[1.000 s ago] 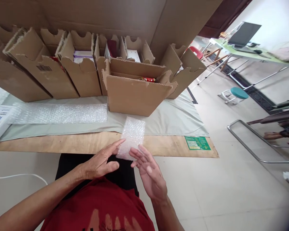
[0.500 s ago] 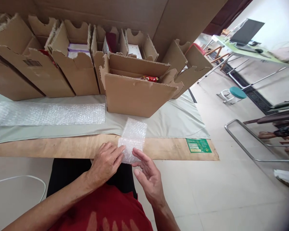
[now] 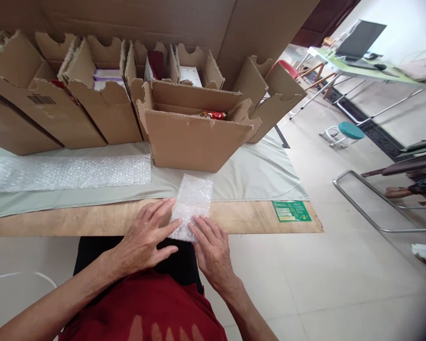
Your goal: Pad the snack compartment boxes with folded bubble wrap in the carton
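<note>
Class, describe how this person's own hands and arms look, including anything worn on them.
The left hand and right hand are bare, with no gloves, rings or watch visible. The left forearm and right forearm show no sleeves. The person wears a dark red shirt with finger-like printed shapes.

Short bubble wrap [image 3: 193,194]: clear, whitish, oblong. Lies flat; far end points between 12 and 1 o'clock. Faint crease across the middle. 6 o'clock end slightly overhangs the tabletop's [image 3: 248,218] near edge.
</note>
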The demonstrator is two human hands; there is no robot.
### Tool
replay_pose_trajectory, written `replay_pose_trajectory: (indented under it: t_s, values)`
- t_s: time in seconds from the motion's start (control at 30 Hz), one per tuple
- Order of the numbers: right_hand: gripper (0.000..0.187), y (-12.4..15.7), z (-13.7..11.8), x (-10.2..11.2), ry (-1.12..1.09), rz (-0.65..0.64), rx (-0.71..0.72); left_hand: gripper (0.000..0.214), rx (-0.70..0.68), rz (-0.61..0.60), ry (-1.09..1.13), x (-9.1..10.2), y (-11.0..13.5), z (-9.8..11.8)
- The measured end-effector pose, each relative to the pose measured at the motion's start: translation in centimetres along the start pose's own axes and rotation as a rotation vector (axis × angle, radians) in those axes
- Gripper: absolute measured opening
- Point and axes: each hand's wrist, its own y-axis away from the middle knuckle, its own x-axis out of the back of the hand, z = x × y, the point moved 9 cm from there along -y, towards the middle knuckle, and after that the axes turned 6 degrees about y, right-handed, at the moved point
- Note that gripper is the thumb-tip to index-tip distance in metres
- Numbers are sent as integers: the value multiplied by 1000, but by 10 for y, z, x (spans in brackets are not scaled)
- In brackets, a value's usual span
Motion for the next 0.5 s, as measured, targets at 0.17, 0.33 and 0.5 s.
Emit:
replay_pose_trajectory:
  t_s: [0.17, 0.33, 0.5]
  values:
    - [28, -11, 8, 19, -180, 4, 6, 29, -30, 34, 128, 1, -1, 0]
    - [22, -25, 37, 21, -331, -5, -172, 16, 187, 132, 308, 0, -12, -17]
    - [32, -35, 66, 2, -387, -12, -404, 24, 436, 170, 243, -8, -18, -37]
